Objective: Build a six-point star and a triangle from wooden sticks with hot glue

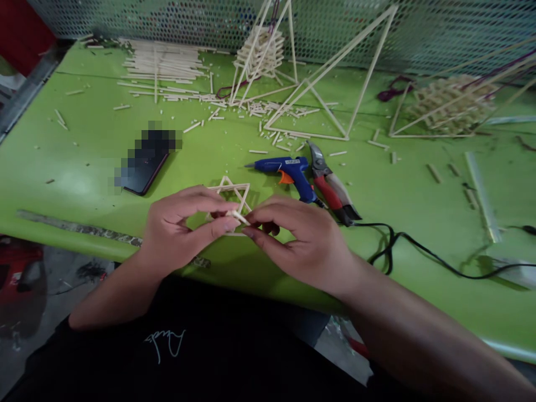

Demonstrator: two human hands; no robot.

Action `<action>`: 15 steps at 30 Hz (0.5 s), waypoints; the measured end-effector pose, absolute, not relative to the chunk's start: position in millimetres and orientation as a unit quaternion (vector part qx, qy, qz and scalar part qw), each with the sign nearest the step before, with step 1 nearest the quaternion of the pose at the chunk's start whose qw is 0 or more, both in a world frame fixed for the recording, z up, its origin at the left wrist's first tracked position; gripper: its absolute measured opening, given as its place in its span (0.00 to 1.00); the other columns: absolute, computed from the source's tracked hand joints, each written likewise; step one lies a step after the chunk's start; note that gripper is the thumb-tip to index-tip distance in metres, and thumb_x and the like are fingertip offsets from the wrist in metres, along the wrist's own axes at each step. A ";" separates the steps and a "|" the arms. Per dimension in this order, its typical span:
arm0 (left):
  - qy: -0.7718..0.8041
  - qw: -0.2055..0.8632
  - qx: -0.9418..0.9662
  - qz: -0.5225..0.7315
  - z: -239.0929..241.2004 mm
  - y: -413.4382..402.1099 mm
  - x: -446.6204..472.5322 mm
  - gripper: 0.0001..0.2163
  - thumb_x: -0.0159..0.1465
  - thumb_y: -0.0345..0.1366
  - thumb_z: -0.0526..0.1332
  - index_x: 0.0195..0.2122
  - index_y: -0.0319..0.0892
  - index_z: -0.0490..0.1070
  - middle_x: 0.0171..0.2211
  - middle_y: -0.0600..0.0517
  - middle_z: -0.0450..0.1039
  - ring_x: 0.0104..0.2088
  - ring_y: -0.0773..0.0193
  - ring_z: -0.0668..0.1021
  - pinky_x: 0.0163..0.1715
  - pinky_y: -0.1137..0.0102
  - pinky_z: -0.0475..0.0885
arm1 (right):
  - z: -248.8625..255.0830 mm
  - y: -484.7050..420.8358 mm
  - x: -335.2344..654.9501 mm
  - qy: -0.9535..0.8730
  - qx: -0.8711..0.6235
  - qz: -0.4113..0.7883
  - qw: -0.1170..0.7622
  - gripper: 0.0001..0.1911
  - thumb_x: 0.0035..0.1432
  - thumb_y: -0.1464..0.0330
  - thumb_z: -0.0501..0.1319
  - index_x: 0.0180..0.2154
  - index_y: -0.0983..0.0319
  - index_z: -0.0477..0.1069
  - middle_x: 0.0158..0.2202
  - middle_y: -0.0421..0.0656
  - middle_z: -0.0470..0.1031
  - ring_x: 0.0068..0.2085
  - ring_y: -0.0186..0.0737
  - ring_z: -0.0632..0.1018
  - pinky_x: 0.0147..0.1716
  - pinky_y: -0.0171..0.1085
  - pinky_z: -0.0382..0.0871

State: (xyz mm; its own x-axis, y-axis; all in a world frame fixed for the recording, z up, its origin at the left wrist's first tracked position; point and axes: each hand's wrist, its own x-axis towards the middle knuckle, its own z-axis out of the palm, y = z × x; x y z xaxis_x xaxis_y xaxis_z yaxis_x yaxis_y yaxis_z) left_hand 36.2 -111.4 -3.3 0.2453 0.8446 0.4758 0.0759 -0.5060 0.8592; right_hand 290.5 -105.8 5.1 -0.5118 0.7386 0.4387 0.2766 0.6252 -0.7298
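Between my two hands is a short pale wooden stick (240, 216), its ends pinched by the fingertips. My left hand (184, 223) closes thumb and forefinger on its left end, and my right hand (297, 237) pinches near the right end. Just behind the fingers, a small star-shaped frame of thin wooden sticks (234, 187) is partly covered by the hands; whether they touch it I cannot tell. Beyond my right hand lie a blue glue gun (288, 166) with an orange trigger and pruning shears (329, 184) with red and grey handles.
A dark phone (148, 162) lies at left. Farther back are a pile of wooden sticks (165, 61), scattered offcuts, and stick frames (349, 134) with stacked stick structures (452, 103). A black cable (435, 265) runs right. A metal strip (79, 226) lies along the green table's front edge.
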 end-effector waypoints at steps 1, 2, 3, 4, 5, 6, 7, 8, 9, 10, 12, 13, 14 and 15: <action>0.339 0.378 0.692 0.513 -3.3 -111.8 35.1 0.22 0.72 0.29 0.80 0.63 0.59 0.89 0.50 0.52 0.91 0.44 0.64 0.90 0.44 0.67 0.89 | 5.0 -104.6 291.0 -0.810 -0.321 0.306 0.384 0.06 0.77 0.75 0.71 0.46 0.60 0.85 0.39 0.42 0.88 0.37 0.39 0.85 0.37 0.38 0.78; 0.355 0.380 0.684 0.512 -3.2 -112.1 33.5 0.23 0.73 0.30 0.80 0.65 0.60 0.88 0.53 0.52 0.91 0.48 0.63 0.90 0.48 0.65 0.90 | 4.4 -102.8 291.9 -0.799 -0.337 0.316 0.384 0.05 0.77 0.73 0.71 0.45 0.59 0.86 0.39 0.43 0.88 0.37 0.39 0.85 0.37 0.39 0.78; 0.373 0.375 0.672 0.518 -3.0 -112.3 31.5 0.23 0.73 0.31 0.80 0.66 0.60 0.87 0.55 0.52 0.91 0.51 0.62 0.90 0.51 0.64 0.90 | 2.9 -100.5 292.9 -0.783 -0.359 0.330 0.386 0.04 0.77 0.71 0.72 0.46 0.59 0.88 0.39 0.43 0.89 0.37 0.40 0.85 0.37 0.40 0.80; 0.395 0.364 0.658 0.528 -2.8 -112.2 29.1 0.22 0.75 0.33 0.79 0.66 0.61 0.87 0.57 0.52 0.90 0.53 0.62 0.90 0.53 0.64 0.90 | 0.6 -97.6 293.9 -0.761 -0.386 0.349 0.388 0.03 0.76 0.68 0.74 0.47 0.58 0.89 0.41 0.45 0.91 0.38 0.42 0.86 0.38 0.41 0.81; 0.417 0.349 0.643 0.540 -2.7 -111.9 26.2 0.19 0.77 0.35 0.77 0.65 0.62 0.87 0.56 0.53 0.90 0.53 0.63 0.90 0.55 0.63 0.89 | -2.7 -94.0 294.5 -0.735 -0.414 0.370 0.389 0.06 0.75 0.65 0.75 0.48 0.58 0.91 0.43 0.46 0.92 0.39 0.43 0.87 0.38 0.42 0.82; 0.437 0.331 0.627 0.553 -2.8 -111.4 23.1 0.16 0.78 0.37 0.76 0.64 0.62 0.88 0.55 0.54 0.90 0.53 0.63 0.90 0.56 0.63 0.89 | -6.8 -89.9 294.6 -0.710 -0.440 0.391 0.388 0.09 0.74 0.61 0.76 0.50 0.59 0.92 0.44 0.47 0.93 0.39 0.44 0.87 0.38 0.42 0.83; 0.454 0.315 0.613 0.564 -3.3 -110.6 19.9 0.13 0.79 0.39 0.76 0.62 0.61 0.89 0.53 0.55 0.91 0.51 0.64 0.90 0.55 0.63 0.88 | -11.5 -85.3 294.0 -0.688 -0.462 0.407 0.383 0.13 0.73 0.59 0.77 0.51 0.59 0.92 0.44 0.48 0.93 0.37 0.45 0.87 0.36 0.42 0.83; 0.472 0.303 0.604 0.567 -3.9 -109.7 16.7 0.10 0.79 0.41 0.75 0.60 0.59 0.90 0.51 0.55 0.91 0.50 0.63 0.90 0.54 0.63 0.88 | -16.4 -80.4 292.4 -0.675 -0.478 0.420 0.374 0.16 0.72 0.57 0.78 0.52 0.60 0.93 0.42 0.48 0.93 0.35 0.44 0.85 0.33 0.42 0.81; 0.491 0.294 0.599 0.560 -4.7 -108.9 13.8 0.09 0.80 0.42 0.75 0.58 0.58 0.90 0.49 0.54 0.91 0.49 0.63 0.90 0.53 0.63 0.88 | -21.1 -75.6 290.0 -0.669 -0.487 0.428 0.363 0.17 0.71 0.56 0.78 0.52 0.61 0.93 0.40 0.47 0.93 0.33 0.42 0.84 0.31 0.41 0.78; 0.510 0.287 0.600 0.546 -5.5 -108.1 11.4 0.08 0.79 0.43 0.75 0.57 0.56 0.90 0.48 0.54 0.91 0.48 0.62 0.90 0.51 0.63 0.87 | -25.3 -71.1 287.0 -0.670 -0.491 0.431 0.353 0.18 0.71 0.55 0.78 0.52 0.61 0.94 0.39 0.46 0.92 0.32 0.41 0.83 0.29 0.40 0.76; 0.537 0.268 0.622 0.502 -6.3 -106.9 8.4 0.09 0.78 0.45 0.76 0.56 0.53 0.90 0.48 0.51 0.91 0.47 0.60 0.90 0.48 0.63 0.87 | -30.3 -63.7 281.2 -0.690 -0.490 0.412 0.339 0.17 0.71 0.56 0.77 0.52 0.60 0.94 0.40 0.46 0.92 0.33 0.41 0.83 0.30 0.39 0.75; 0.545 0.257 0.641 0.475 -6.3 -106.5 7.9 0.10 0.78 0.45 0.76 0.56 0.52 0.90 0.49 0.50 0.91 0.48 0.59 0.90 0.48 0.63 0.87 | -30.9 -61.1 279.6 -0.708 -0.487 0.385 0.335 0.15 0.72 0.57 0.77 0.52 0.60 0.94 0.41 0.47 0.92 0.34 0.42 0.83 0.31 0.40 0.75; 0.548 0.245 0.662 0.449 -6.0 -106.2 7.9 0.10 0.78 0.45 0.76 0.57 0.52 0.89 0.50 0.49 0.91 0.48 0.57 0.89 0.49 0.62 0.87 | -30.1 -59.2 279.8 -0.728 -0.485 0.350 0.334 0.14 0.72 0.59 0.77 0.52 0.60 0.94 0.42 0.48 0.92 0.36 0.43 0.84 0.33 0.41 0.76; 0.547 0.231 0.681 0.428 -5.5 -105.8 8.2 0.10 0.77 0.44 0.75 0.57 0.51 0.89 0.50 0.48 0.91 0.48 0.57 0.89 0.50 0.61 0.87 | -28.2 -57.9 282.3 -0.745 -0.484 0.312 0.336 0.13 0.73 0.62 0.76 0.53 0.59 0.93 0.44 0.49 0.92 0.37 0.44 0.84 0.35 0.42 0.77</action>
